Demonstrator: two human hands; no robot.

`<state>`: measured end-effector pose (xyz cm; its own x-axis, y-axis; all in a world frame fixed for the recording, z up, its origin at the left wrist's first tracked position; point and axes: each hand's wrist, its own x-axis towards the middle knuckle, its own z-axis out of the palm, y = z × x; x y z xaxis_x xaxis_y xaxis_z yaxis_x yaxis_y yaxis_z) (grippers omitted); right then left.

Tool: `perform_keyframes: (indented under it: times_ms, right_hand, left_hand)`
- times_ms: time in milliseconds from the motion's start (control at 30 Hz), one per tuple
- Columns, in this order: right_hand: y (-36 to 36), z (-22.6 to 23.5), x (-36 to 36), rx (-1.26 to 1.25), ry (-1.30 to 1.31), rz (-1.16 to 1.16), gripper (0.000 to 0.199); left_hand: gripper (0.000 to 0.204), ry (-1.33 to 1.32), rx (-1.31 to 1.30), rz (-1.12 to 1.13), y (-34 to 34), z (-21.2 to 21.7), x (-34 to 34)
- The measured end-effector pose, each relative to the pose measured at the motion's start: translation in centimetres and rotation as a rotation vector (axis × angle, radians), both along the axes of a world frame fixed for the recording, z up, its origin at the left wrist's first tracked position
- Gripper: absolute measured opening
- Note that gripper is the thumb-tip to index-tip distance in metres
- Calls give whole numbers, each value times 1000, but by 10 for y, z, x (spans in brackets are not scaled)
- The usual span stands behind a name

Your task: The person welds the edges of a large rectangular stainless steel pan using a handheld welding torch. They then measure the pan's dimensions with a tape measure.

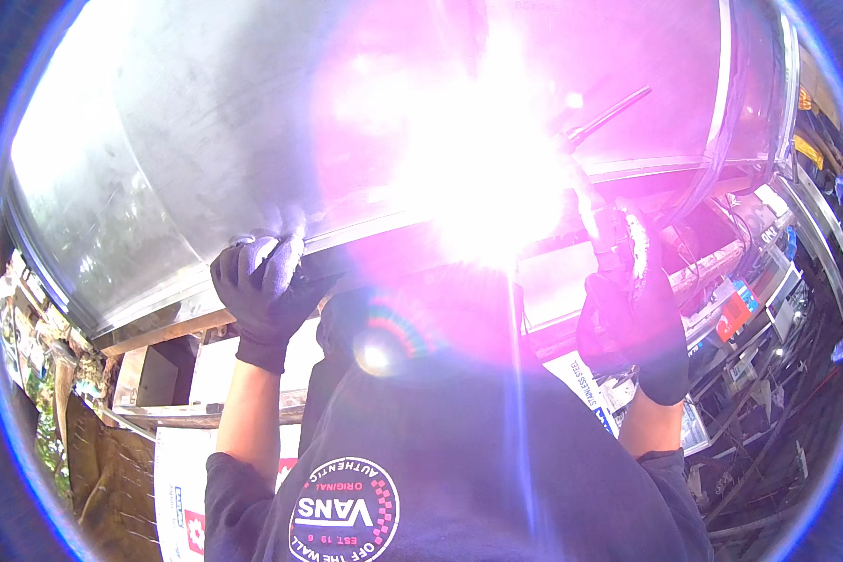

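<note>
Smooth, glossy metal sheet (pixel 211 117)

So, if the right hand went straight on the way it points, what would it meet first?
Likely the metal sheet's edge, ahead of the right hand; glare makes depth uncertain.

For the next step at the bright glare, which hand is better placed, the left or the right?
Likely the right hand: it appears to hold a torch-like tool, close to the glare. The left hand is farther away, at the metal sheet's lower edge, with no tool visible.
</note>
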<state>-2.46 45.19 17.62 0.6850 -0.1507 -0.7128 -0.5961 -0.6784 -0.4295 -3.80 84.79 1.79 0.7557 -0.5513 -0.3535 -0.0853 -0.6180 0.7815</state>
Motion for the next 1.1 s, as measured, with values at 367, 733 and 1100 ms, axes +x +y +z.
perform_keyframes:
  times_ms: [367,733,1100]
  right_hand:
    - [-10,-3,0,56,-49,73,81]
    - [12,5,6,273,136,-394,87]
    - [133,-1,-30,363,-74,-339,84]
  left_hand:
    - [25,-15,37,-38,-6,12,6]
    - [25,-76,347,-74,-8,10,7]
    - [26,-128,191,-51,74,39,68]
